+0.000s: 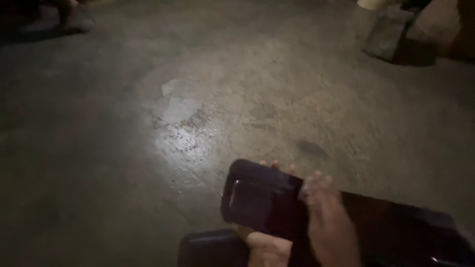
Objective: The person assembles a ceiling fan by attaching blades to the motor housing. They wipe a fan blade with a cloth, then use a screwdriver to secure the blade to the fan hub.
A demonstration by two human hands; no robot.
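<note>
Dark glossy panel (262, 202) nearest, left hand (264, 244) beneath it with fingers (274, 165) curled over its far edge, right hand (329, 217) resting flat on top, dim concrete floor (123, 148) with glare patch, blurred objects at far corners.

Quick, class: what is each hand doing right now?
Left hand: closed around a dark flat panel, fingertips showing over its top edge.
Right hand: resting on the panel; grip cannot be told.

Both hands, the left hand (264, 247) and right hand (329, 222), are bare, with no sleeves, rings or gloves.
</note>
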